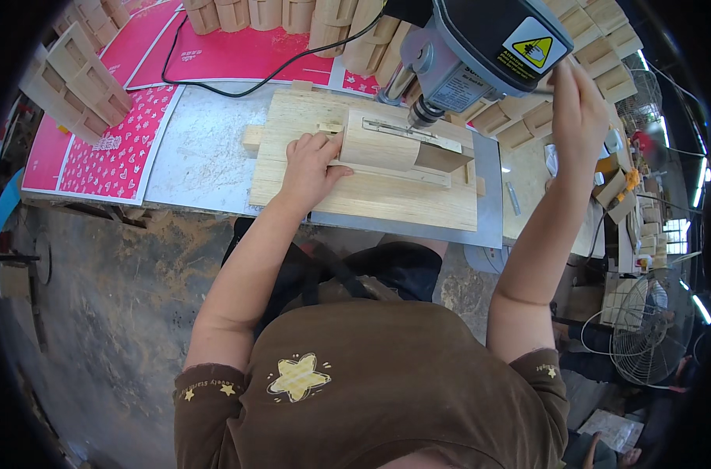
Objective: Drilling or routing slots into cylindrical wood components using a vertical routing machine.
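A pale wooden block (379, 144) with a rounded top lies on a flat wooden board (371, 203). Along its top runs a slotted strip (410, 131). My left hand (312, 164) grips the block's left end, with its fingers curled against it and its thumb on the near side. Above the block hangs a drill press (480, 62), its chuck (424, 113) pointing down at the slotted strip. Whether the bit touches the wood I cannot tell. Raised at the right of the machine, my right hand (578, 105) is closed round its lever, which is mostly hidden.
Carved wooden pieces (89, 86) stand at the left on pink printed sheets (128, 141); more line the back and right. A black cable (238, 94) crosses the metal-topped table. A wire fan (644, 336) stands at the right. Another person's hand (629, 456) shows at lower right.
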Available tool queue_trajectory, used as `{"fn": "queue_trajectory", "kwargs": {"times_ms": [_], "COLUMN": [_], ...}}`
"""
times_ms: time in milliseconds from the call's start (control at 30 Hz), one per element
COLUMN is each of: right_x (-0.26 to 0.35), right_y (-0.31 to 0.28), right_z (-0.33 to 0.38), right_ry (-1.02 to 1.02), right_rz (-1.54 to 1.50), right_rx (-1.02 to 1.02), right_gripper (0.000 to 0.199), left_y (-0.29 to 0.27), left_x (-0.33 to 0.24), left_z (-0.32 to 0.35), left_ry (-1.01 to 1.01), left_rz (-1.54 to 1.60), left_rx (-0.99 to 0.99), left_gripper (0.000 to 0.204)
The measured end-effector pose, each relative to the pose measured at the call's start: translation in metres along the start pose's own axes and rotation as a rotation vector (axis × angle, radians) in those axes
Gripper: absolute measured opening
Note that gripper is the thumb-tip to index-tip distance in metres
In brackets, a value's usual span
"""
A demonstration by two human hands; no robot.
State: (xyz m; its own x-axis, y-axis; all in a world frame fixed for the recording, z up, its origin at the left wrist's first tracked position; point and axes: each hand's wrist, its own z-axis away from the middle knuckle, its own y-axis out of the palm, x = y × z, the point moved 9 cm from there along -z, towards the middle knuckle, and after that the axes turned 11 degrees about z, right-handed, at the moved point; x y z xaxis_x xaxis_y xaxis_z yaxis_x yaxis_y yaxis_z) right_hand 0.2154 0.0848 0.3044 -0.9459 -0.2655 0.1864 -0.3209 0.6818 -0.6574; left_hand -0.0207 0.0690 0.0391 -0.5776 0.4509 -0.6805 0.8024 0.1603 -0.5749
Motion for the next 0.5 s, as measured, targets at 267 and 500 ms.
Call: {"fn": "queue_trajectory", "kwargs": {"times_ms": [267,500], "right_x": [0.001,-0.004], "right_y": [0.033,0.07], "right_z": [0.116,0.136], "right_ry": [0.024,-0.06], "right_rz": [-0.216,-0.283], "right_rx": [-0.078,-0.204], "right_gripper": [0.008,0.006], "left_y": [0.001,0.001], "left_x": [-0.002,0.001], "left_z": [-0.003,-0.001], "left_ry": [0.012,0.002], "left_rz": [0.0,-0.009], "left_rx": [-0.003,-0.016], "left_gripper": [0.062,0.063]}}
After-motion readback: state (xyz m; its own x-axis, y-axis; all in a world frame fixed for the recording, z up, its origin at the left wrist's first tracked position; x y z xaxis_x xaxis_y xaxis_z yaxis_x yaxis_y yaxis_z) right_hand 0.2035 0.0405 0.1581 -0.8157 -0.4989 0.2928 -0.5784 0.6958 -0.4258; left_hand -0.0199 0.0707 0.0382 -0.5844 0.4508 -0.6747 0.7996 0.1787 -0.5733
